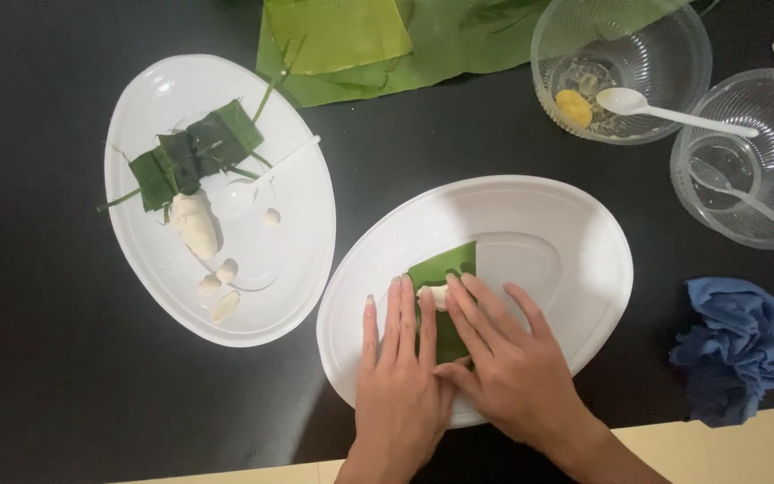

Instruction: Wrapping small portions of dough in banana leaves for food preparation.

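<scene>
hands at work on the near white oval plate (575,269): left hand (400,381) and right hand (512,363) lie flat, fingers spread wide, grip closed on nothing, pressing a green leaf strip (445,269) with a bit of white dough (434,294) on it. on the black tabletop (47,358) a second plate (297,224) carries a folded leaf parcel (194,157) and dough pieces.
</scene>
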